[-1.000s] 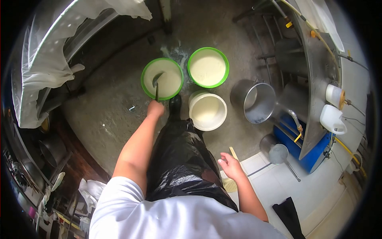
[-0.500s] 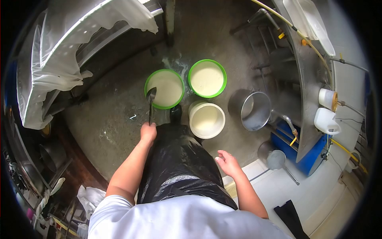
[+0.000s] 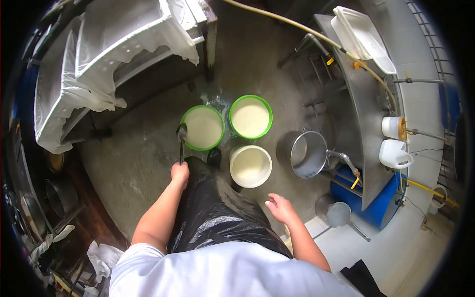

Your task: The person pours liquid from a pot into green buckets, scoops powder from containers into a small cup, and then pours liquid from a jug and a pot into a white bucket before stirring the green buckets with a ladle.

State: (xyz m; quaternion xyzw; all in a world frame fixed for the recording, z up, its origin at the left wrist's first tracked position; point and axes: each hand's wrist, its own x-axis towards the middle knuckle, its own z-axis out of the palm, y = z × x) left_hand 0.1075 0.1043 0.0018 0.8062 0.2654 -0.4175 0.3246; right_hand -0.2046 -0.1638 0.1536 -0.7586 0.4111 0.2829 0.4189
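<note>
My left hand (image 3: 180, 173) grips the handle of a metal ladle (image 3: 181, 139), its bowl raised over the left rim of a green bucket (image 3: 202, 127) filled with pale creamy liquid. A second green bucket (image 3: 250, 117) and a white bucket (image 3: 250, 165) hold the same liquid. My right hand (image 3: 280, 207) hangs free above the floor, fingers apart, holding nothing. A black plastic apron (image 3: 217, 213) covers my front.
An empty steel pot (image 3: 307, 154) stands under a spout of the steel machine (image 3: 368, 114). White cloth-lined moulds (image 3: 104, 54) sit on a rack at the upper left. A strainer ladle (image 3: 341, 216) lies on the floor at the right.
My left hand has drawn the ladle out of the green bucket and back toward me. The view has pulled back as I straightened up. My right hand stayed open.
</note>
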